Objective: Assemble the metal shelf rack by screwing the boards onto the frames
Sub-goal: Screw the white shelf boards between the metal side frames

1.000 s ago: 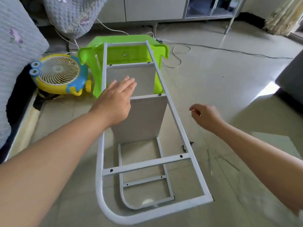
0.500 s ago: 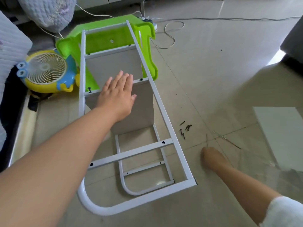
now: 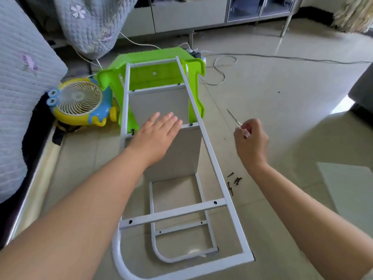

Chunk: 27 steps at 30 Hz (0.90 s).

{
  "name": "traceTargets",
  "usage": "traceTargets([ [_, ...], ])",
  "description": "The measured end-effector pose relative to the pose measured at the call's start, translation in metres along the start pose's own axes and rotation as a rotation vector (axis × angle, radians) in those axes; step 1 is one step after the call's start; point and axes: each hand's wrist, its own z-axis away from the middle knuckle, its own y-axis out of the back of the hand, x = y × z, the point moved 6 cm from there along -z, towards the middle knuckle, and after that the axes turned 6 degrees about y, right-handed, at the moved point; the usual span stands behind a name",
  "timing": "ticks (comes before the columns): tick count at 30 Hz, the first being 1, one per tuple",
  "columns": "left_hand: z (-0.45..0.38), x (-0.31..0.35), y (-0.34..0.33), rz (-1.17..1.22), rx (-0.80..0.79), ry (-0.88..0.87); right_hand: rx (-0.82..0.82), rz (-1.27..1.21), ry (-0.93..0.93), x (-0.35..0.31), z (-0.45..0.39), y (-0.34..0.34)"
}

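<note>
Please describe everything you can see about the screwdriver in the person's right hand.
The screwdriver is slim, with a thin bare metal shaft and a clear, pinkish handle that looks like plastic. The right hand grips the handle with curled fingers, so most of the handle is hidden. The shaft points up and to the left, away from the person, above the floor and to the right of the white frame. The tip touches nothing.

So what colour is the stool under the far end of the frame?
Bright green; the stool shows in the head view, behind the white frame.

Left hand (image 3: 159,134) flat on board (image 3: 177,154); screwdriver (image 3: 237,123) in right hand (image 3: 251,138) (screws (image 3: 234,181) nearby).
</note>
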Motion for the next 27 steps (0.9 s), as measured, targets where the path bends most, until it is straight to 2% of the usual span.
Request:
traceTargets([
  [3, 0.002, -0.01, 0.012, -0.083, 0.172, -0.038, -0.03, -0.109, 0.14, -0.063, -0.006, -0.021],
  [5, 0.005, -0.018, 0.012, -0.06, 0.171, -0.018, -0.108, -0.126, 0.175, -0.086, -0.003, -0.044],
  [8, 0.012, -0.03, 0.017, 0.035, 0.217, 0.035, -0.258, -0.007, 0.255, -0.104, 0.005, -0.078],
  [9, 0.015, -0.034, 0.021, 0.058, 0.246, 0.075, -0.293, 0.047, 0.287, -0.108, 0.006, -0.087],
  [12, 0.024, -0.053, 0.022, 0.172, 0.146, 0.292, -0.337, 0.144, 0.321, -0.113, 0.005, -0.104],
  [15, 0.038, -0.077, 0.007, 0.37, 0.032, 0.585, -0.355, 0.141, 0.322, -0.111, 0.003, -0.113],
  [17, 0.046, -0.086, -0.007, 0.534, -0.013, 0.674, -0.36, 0.147, 0.342, -0.107, 0.001, -0.115],
  [20, 0.053, -0.084, -0.028, 0.766, -0.167, 0.608, -0.356, 0.132, 0.346, -0.106, -0.001, -0.116],
  [27, 0.046, -0.09, -0.031, 0.73, -0.103, 0.547, -0.351, 0.07, 0.478, -0.132, 0.001, -0.11],
])
